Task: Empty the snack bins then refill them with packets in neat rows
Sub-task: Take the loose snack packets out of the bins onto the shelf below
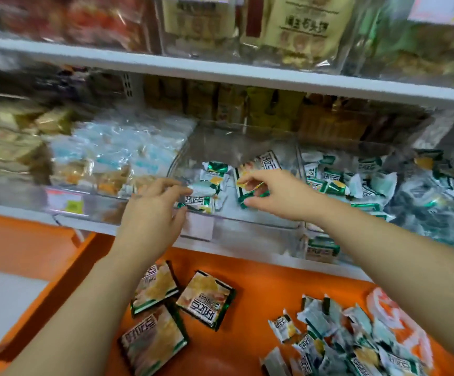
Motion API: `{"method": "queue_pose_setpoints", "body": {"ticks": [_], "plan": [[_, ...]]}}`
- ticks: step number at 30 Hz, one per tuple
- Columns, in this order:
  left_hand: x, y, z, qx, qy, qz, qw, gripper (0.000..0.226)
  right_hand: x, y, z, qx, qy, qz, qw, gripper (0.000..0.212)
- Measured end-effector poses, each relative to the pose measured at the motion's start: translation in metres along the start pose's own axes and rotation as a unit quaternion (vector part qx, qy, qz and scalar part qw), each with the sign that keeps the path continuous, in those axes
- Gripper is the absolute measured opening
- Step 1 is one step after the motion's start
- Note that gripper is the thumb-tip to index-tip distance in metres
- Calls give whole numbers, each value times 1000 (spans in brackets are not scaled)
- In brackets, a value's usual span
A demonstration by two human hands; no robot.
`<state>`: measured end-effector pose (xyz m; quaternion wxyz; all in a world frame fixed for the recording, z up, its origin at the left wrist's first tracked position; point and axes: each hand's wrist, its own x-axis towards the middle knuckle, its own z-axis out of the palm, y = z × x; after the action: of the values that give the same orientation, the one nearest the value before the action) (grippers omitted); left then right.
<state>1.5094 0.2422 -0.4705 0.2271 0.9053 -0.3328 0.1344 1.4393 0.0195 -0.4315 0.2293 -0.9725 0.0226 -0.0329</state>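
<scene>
A clear plastic bin (261, 221) sits on the middle shelf and holds a few small green-and-white snack packets (212, 180). My left hand (155, 210) reaches over the bin's front left corner, fingertips touching a packet (197, 200). My right hand (277, 196) is inside the bin, fingers pinched on a green-edged packet (250, 195). A larger flat packet (263, 164) leans at the back of the bin. On the orange surface (247, 343) below lie three flat square packets (205, 298) and a heap of small packets (350, 340).
To the right, a second clear bin (315, 241) is full of the same green-and-white packets. Left of the middle bin are clear-wrapped pastry packs (111, 156). Boxes stand at the shelf's back, and bagged snacks (296, 25) fill the shelf above. The white shelf edge (234, 249) overhangs the orange surface.
</scene>
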Motion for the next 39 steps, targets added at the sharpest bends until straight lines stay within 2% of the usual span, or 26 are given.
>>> {"method": "queue_pose_setpoints", "body": {"ticks": [5,9,13,20,26,29,32,34,36,39], "plan": [[12,-15,-1,-48,-37,-49,997,34,68,1,37,-44,-97,-35,994,72],[17,-20,-5,-79,-67,-72,992,35,115,7,53,-28,-127,-23,991,82],[18,-27,0,-122,-73,-69,987,34,139,9,69,-15,-164,-8,986,77],[18,-28,3,-119,-79,-71,987,35,142,14,88,23,-127,-33,991,60],[15,-26,2,-118,-73,-71,988,34,135,4,75,-15,-67,-39,997,63],[11,-23,1,-121,-77,-74,987,33,128,3,68,-35,-126,-35,991,69],[8,-20,-4,-134,-79,-72,985,34,122,-1,60,40,-195,10,980,69],[6,-21,-7,-139,-79,-73,984,34,125,1,55,149,-180,63,970,55],[5,-22,-9,-142,-80,-77,984,34,129,6,54,179,-144,104,968,47],[5,-23,-10,-142,-77,-84,983,35,135,14,56,159,-174,139,962,67]]}}
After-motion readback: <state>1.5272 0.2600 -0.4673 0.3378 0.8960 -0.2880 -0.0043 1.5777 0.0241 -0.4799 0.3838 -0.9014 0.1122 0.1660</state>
